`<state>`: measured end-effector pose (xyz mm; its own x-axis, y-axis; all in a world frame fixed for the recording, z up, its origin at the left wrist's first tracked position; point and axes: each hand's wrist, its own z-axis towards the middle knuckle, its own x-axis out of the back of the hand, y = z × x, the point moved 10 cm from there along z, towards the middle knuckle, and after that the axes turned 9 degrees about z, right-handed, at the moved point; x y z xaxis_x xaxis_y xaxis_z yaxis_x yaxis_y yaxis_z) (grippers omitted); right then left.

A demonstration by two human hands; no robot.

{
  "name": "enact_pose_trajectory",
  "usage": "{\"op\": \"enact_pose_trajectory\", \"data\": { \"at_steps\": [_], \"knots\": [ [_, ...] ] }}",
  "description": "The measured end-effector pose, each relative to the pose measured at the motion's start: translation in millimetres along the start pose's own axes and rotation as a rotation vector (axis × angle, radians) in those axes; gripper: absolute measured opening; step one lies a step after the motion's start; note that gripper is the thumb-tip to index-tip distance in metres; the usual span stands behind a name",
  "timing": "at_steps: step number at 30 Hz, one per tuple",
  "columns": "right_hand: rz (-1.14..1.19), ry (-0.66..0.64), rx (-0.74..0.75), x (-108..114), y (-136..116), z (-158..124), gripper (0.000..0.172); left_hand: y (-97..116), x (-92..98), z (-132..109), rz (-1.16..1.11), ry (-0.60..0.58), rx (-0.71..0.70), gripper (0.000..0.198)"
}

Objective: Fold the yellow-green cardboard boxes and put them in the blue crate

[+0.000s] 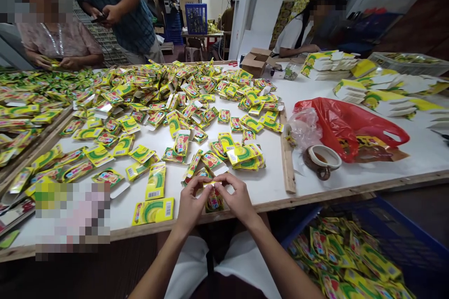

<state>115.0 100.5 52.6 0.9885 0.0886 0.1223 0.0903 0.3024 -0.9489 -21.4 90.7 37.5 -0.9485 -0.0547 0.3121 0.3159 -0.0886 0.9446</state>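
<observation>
Both my left hand (195,201) and my right hand (234,196) pinch the top end of one small yellow and green carton (214,202) at the table's front edge. Thumbs and forefingers meet at its upper end; the fingers partly hide it. Just beyond my hands lie more of these cartons, some with white end flaps sticking out. To the left of my left hand, one carton (156,181) stands lengthwise above another carton (153,211) lying sideways. A small stack of cartons (245,155) sits beyond my right hand.
A large carton heap (157,81) covers the table's far side. Wooden strips (288,163) border my area. On the right are a brown mug (322,161), a red plastic bag (347,121) and flat carton bundles (382,88). A blue crate (417,238) of cartons stands below. Other people (119,14) are across the table.
</observation>
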Motion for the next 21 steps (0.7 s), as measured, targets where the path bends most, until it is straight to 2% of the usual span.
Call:
{"op": "enact_pose_trajectory", "data": {
  "at_steps": [6,13,18,20,21],
  "knots": [
    [-0.027,0.009,-0.080,-1,12,5,0.011,-7,1.7,4,-0.035,0.040,0.056,0.018],
    [0.124,-0.005,-0.088,0,20,-8,0.014,-15,3.7,-4,-0.024,0.049,-0.016,0.015],
    [0.138,-0.010,-0.074,-7,18,-9,0.013,-3,2.2,-10,0.095,0.043,-0.108,0.014],
    [0.094,0.022,-0.054,1,10,-11,0.013,5,7.3,-11,0.179,0.072,-0.171,0.014],
    [0.053,0.056,-0.044,11,4,-14,0.014,8,13.7,-11,0.239,0.115,-0.198,0.014]
  ]
}}
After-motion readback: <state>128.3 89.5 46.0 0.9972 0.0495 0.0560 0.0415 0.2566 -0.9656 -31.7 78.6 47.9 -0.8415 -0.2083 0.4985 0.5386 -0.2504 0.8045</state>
